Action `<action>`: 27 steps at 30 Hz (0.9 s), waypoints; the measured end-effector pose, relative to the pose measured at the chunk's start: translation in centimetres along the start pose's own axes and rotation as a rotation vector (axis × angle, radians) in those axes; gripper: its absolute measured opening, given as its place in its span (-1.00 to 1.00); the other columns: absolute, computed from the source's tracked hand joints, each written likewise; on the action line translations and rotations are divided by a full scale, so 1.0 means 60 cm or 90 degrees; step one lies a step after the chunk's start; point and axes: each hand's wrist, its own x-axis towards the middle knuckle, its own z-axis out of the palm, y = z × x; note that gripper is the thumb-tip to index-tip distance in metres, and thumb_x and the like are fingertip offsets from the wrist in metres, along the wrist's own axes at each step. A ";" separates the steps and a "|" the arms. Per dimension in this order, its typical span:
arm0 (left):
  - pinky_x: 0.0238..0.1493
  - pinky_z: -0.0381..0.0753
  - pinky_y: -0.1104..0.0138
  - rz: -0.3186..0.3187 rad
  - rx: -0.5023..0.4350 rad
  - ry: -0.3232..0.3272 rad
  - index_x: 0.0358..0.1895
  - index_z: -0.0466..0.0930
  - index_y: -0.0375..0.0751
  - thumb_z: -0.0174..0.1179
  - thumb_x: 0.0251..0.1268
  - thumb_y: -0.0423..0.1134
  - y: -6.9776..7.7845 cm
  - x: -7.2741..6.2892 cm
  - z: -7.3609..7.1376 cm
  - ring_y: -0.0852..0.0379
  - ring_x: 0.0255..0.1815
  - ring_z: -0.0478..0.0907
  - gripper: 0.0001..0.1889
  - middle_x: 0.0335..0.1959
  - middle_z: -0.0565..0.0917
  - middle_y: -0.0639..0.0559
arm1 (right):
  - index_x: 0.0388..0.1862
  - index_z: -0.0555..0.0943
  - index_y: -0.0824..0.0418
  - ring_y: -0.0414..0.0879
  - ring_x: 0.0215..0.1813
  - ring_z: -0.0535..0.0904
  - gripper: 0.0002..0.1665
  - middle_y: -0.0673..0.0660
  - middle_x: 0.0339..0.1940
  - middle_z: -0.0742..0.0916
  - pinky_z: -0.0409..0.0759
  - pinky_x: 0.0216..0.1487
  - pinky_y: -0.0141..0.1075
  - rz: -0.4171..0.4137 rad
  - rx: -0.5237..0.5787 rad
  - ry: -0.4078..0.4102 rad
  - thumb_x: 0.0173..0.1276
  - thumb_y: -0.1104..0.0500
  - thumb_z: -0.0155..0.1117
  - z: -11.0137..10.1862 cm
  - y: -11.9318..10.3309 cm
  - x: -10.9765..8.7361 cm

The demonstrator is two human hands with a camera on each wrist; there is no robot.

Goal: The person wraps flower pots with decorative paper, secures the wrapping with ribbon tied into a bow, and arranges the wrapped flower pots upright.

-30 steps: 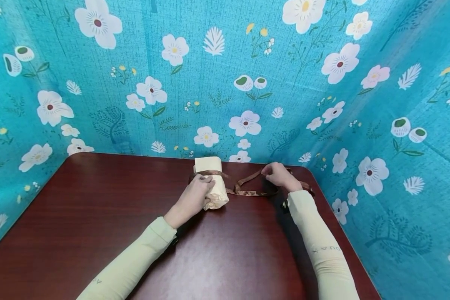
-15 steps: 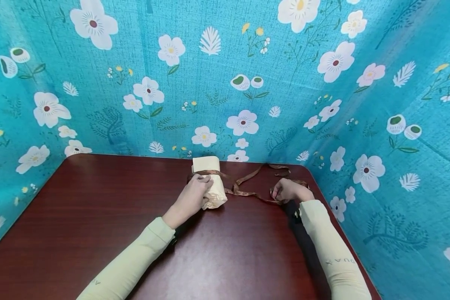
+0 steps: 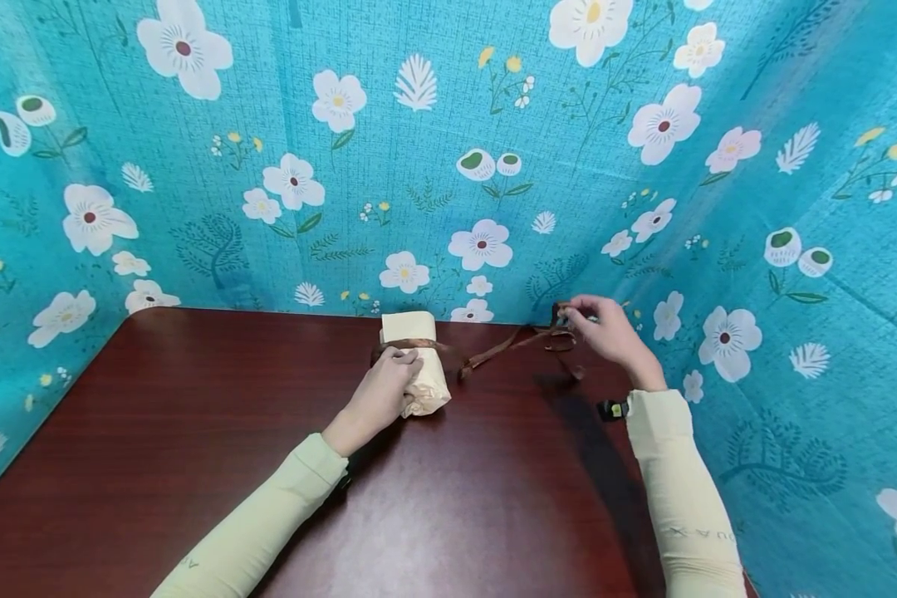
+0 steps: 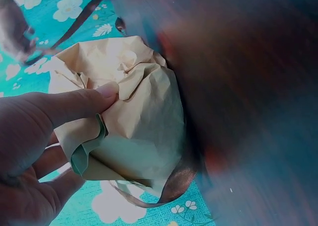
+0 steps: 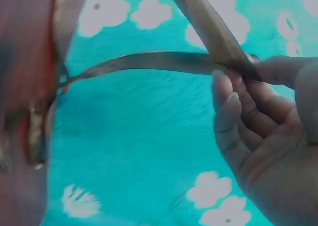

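A cream paper-wrapped package (image 3: 428, 384) lies at the table's far side, a brown ribbon (image 3: 486, 355) passing round it. My left hand (image 3: 374, 394) grips the package from its left. In the left wrist view, the thumb (image 4: 82, 104) lies on the crumpled, folded end of the paper (image 4: 149, 99), and the other fingers are partly hidden behind it. Off to the right, my right hand (image 3: 609, 334) pinches the ribbon between thumb and fingers, raised above the table. The right wrist view shows the ribbon strip (image 5: 144, 60) running from the fingertips back towards the table.
The dark red-brown tabletop (image 3: 217, 432) has a glossy patch near the front. A blue floral cloth (image 3: 404, 191) hangs close behind the table and along its right side. Loose ribbon loops (image 3: 561, 342) hang below the right hand near the back right corner.
My right hand first moved down and right along the ribbon, then rose with it, drawing the strip up off the table. The left hand stays on the package.
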 end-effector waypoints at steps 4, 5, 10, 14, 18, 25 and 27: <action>-0.08 0.71 0.13 -0.010 -0.019 -0.005 0.16 0.67 -0.33 0.52 0.02 -0.45 0.002 0.000 -0.002 -0.21 0.19 0.53 -0.47 0.26 0.62 -0.28 | 0.00 0.69 0.31 0.05 -0.14 0.59 -0.62 0.26 -0.08 0.74 0.48 -0.29 -0.28 -0.015 0.016 0.060 0.63 0.03 0.08 -0.007 -0.045 0.026; -0.07 0.70 0.13 -0.011 -0.023 -0.005 0.16 0.66 -0.34 0.52 0.03 -0.46 0.003 0.000 -0.003 -0.21 0.19 0.53 -0.47 0.26 0.62 -0.29 | 0.00 0.68 0.30 0.05 -0.12 0.59 -0.62 0.26 -0.08 0.74 0.49 -0.26 -0.30 -0.018 0.026 0.069 0.62 0.03 0.08 -0.007 -0.054 0.034; -0.03 0.69 0.13 -0.010 -0.020 -0.009 0.17 0.65 -0.38 0.52 0.04 -0.45 0.005 0.000 -0.003 -0.22 0.18 0.53 -0.46 0.26 0.61 -0.31 | 0.03 0.64 0.29 0.01 -0.11 0.60 -0.63 0.25 -0.10 0.72 0.53 -0.20 -0.36 -0.051 0.071 0.087 0.65 0.05 0.02 -0.001 -0.094 0.078; -0.05 0.68 0.15 -0.005 -0.005 -0.015 0.15 0.66 -0.35 0.53 0.02 -0.45 0.004 -0.001 -0.002 -0.22 0.10 0.54 -0.47 0.26 0.62 -0.29 | 0.05 0.58 0.37 -0.13 -0.18 0.56 -0.64 0.28 -0.06 0.67 0.56 -0.24 -0.38 -0.063 0.117 0.080 0.66 0.12 -0.06 0.002 -0.128 0.108; -0.14 0.68 0.18 -0.008 -0.007 -0.024 0.16 0.66 -0.32 0.51 0.05 -0.46 0.004 -0.002 -0.002 -0.22 0.08 0.53 -0.48 0.28 0.61 -0.28 | 0.04 0.55 0.38 -0.15 -0.15 0.54 -0.64 0.27 -0.02 0.65 0.54 -0.22 -0.41 -0.086 0.143 0.075 0.67 0.12 -0.07 0.006 -0.156 0.128; 0.02 0.64 0.15 -0.006 -0.015 -0.022 0.19 0.63 -0.35 0.47 0.05 -0.51 0.001 -0.001 -0.002 -0.22 0.13 0.53 -0.46 0.28 0.61 -0.27 | -0.01 0.55 0.32 -0.10 -0.12 0.59 -0.66 0.19 -0.12 0.67 0.58 -0.15 -0.29 -0.125 0.143 0.054 0.65 0.06 0.00 0.017 -0.196 0.168; 0.03 0.63 0.15 -0.004 -0.020 -0.022 0.19 0.63 -0.35 0.47 0.06 -0.51 0.001 -0.001 -0.002 -0.22 0.14 0.53 -0.47 0.28 0.61 -0.28 | -0.02 0.56 0.31 -0.06 -0.15 0.60 -0.68 0.19 -0.15 0.67 0.56 -0.16 -0.27 -0.134 0.133 0.045 0.64 0.06 0.02 0.020 -0.212 0.179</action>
